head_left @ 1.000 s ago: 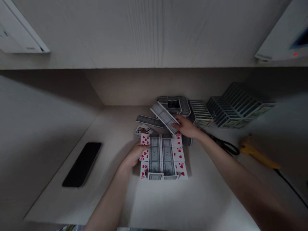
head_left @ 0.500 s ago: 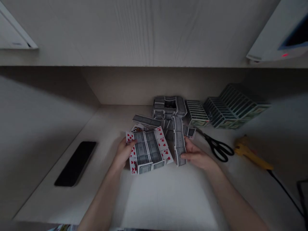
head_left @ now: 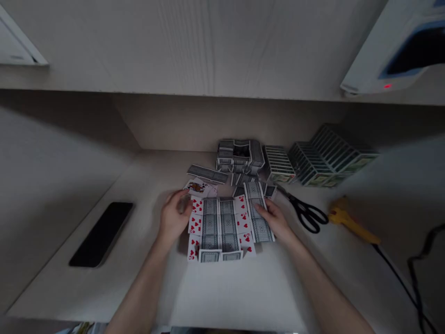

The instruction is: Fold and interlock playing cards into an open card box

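A panel of joined playing cards (head_left: 219, 227), grey backs in the middle and red heart faces at both sides, lies on the white desk. At its upper left edge is my left hand (head_left: 174, 213), its fingers curved and apart beside the heart cards. My right hand (head_left: 274, 219) grips a long strip of grey card backs (head_left: 256, 208), thumb on top, close against the panel's right side. The fingers under the strip are hidden. Loose face cards (head_left: 200, 187) lie just behind the panel.
Behind are a grey card structure (head_left: 239, 155), another card strip (head_left: 207, 174) and ridged card blocks (head_left: 333, 155). Black scissors (head_left: 308, 213) and a yellow glue gun (head_left: 352, 225) with a cord lie right. A black phone (head_left: 101, 234) lies left. A shelf (head_left: 208, 51) overhangs the back.
The panel has come down flatter and straighter on the desk, and my left hand has loosened from its edge. The strip in my right hand has turned from edge-on to show its broad face.
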{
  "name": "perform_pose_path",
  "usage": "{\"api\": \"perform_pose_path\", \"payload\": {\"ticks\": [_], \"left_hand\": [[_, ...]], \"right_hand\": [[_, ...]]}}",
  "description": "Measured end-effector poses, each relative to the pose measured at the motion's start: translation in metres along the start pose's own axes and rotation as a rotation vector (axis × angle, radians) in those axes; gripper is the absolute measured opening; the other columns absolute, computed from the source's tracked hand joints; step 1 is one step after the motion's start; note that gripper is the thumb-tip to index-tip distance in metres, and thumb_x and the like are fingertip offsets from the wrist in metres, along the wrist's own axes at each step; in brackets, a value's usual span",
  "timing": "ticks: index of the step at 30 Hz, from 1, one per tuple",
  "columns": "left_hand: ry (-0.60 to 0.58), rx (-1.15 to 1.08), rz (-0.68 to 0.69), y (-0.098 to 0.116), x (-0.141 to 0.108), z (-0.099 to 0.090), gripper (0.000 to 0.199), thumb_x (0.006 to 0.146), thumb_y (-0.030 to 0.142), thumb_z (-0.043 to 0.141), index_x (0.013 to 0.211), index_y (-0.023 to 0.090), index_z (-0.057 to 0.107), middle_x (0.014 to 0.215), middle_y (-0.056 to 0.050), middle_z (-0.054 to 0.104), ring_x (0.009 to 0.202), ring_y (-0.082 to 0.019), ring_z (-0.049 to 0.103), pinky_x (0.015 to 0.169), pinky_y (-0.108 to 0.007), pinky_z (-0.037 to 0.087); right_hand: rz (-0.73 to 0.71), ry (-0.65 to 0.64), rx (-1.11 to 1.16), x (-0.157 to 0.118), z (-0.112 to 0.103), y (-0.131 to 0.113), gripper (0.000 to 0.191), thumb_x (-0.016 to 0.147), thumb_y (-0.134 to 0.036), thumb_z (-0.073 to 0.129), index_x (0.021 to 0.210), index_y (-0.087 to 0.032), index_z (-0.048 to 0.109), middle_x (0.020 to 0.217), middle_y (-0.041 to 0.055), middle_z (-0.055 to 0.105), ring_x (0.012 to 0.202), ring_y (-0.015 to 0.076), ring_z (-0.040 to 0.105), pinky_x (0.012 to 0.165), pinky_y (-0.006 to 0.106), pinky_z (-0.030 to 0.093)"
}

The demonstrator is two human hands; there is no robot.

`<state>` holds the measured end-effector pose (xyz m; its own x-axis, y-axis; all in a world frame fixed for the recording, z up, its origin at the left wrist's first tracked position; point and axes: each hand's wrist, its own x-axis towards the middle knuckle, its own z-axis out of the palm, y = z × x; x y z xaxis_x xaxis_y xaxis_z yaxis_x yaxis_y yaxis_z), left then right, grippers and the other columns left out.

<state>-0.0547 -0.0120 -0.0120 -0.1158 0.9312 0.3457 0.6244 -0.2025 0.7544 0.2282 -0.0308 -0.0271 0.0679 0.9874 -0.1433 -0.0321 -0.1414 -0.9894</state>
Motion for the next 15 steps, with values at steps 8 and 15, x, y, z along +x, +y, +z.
{"api": "perform_pose_path", "payload": {"ticks": [8, 15], "left_hand": [[-0.854, 0.024, 0.152, 0.056, -0.013, 0.009, 0.028, 0.072, 0.033, 0.056, 0.098, 0.024, 0.059, 0.096, -0.001, 0.060, 0.072, -0.011, 0.058, 0.066, -0.023, 0.044], [-1.075, 0.330, 0.230, 0.072, -0.003, 0.025, 0.109, 0.042, 0.061, 0.067, 0.134, 0.023, 0.023, 0.114, -0.008, 0.056, 0.098, -0.026, 0.055, 0.071, -0.029, 0.043]], "right_hand": [[-0.011, -0.039, -0.061, 0.002, 0.001, 0.001, 0.028, 0.068, -0.042, 0.057, 0.087, -0.022, 0.055, 0.085, 0.0025, 0.064, 0.076, 0.0192, 0.058, 0.069, 0.032, 0.044], [-0.006, -0.069, -0.063, 0.004, -0.001, 0.008, 0.028, 0.068, -0.041, 0.057, 0.089, -0.022, 0.053, 0.084, 0.0019, 0.063, 0.073, 0.0181, 0.057, 0.067, 0.031, 0.045]]}}
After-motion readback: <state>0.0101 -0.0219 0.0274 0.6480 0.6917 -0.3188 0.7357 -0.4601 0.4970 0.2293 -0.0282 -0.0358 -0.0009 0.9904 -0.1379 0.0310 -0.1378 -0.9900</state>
